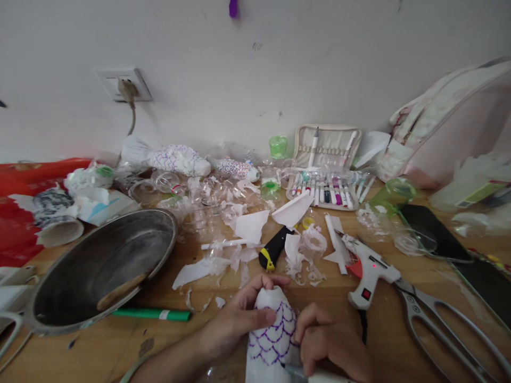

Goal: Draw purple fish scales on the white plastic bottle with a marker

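A white fish-shaped body (266, 340) with purple scale lines lies at the bottom middle, its lower end cut off by the frame. My left hand (249, 311) grips its upper end, thumb on the front and fingers behind. My right hand (329, 340) is closed around a marker (299, 371), whose dark tip touches the body at the lowest row of scales. Behind, two finished-looking fish, a larger white one with purple scales (179, 159) and a smaller patterned one (236, 169), lie near the wall.
Paper and plastic scraps (251, 226) surround a black-and-yellow utility knife (275, 247). On the right are a glue gun (371, 268), scissors (439, 324), a phone (433, 231) and a backpack (451, 122). A marker case (327, 130) stands behind; a metal basin (167, 242) sits left.
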`<state>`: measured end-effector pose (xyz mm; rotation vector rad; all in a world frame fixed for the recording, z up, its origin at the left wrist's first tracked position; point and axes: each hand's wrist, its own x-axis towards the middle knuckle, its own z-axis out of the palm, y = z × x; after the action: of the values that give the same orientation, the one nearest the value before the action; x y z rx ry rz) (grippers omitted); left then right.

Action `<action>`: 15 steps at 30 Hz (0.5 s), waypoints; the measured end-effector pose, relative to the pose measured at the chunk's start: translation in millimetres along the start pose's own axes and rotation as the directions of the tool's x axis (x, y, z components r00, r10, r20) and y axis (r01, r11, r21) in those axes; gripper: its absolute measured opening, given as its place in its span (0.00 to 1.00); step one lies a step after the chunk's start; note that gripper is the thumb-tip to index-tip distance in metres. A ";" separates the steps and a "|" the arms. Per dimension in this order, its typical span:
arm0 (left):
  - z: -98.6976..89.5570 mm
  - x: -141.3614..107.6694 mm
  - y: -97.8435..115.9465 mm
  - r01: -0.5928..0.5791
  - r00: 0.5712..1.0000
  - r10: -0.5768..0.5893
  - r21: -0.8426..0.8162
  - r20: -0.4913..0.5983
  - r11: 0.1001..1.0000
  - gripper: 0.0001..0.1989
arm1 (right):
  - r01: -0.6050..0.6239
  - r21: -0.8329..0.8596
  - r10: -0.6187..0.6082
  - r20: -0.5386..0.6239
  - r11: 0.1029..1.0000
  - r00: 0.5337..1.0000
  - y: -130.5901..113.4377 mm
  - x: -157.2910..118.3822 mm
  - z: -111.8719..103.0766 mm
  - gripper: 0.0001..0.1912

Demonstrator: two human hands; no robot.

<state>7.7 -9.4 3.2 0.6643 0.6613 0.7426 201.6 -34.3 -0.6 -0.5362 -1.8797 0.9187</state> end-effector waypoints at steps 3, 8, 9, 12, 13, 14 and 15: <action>1.1 0.4 0.5 0.010 1.000 -0.010 -0.005 -0.006 1.000 0.17 | 0.007 0.026 -0.008 0.013 1.000 1.000 1.6 -3.2 -1.6 0.16; 0.9 -0.4 0.0 0.012 1.000 -0.012 -0.007 -0.004 1.000 0.17 | 0.023 0.067 -0.025 0.022 0.998 0.999 5.6 -5.7 -2.3 0.13; 0.7 -0.5 0.1 0.013 1.000 -0.013 -0.007 0.003 1.000 0.17 | 0.015 0.061 -0.017 0.030 0.998 0.999 5.9 -5.3 -1.6 0.14; 0.4 0.1 0.9 0.009 1.000 -0.009 -0.006 0.012 1.000 0.17 | 0.015 0.049 -0.016 0.017 0.999 1.000 5.0 -2.9 1.0 0.16; 0.4 0.5 1.2 0.009 1.000 -0.009 -0.005 0.011 1.000 0.18 | 0.021 0.037 -0.022 0.010 0.999 1.000 4.2 -2.1 1.6 0.16; 0.5 0.8 1.5 0.012 1.000 -0.012 -0.003 0.004 1.000 0.18 | 0.029 0.025 -0.029 0.003 0.999 1.000 3.4 -1.5 1.9 0.16; 0.7 1.0 1.8 0.015 1.000 -0.015 -0.004 0.003 1.000 0.18 | 0.037 0.017 -0.037 -0.004 0.999 0.999 2.5 -1.2 1.9 0.16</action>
<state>8.1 -7.8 4.6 0.6557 0.6615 0.7284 200.4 -34.3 -3.8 -0.4908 -1.8711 0.9076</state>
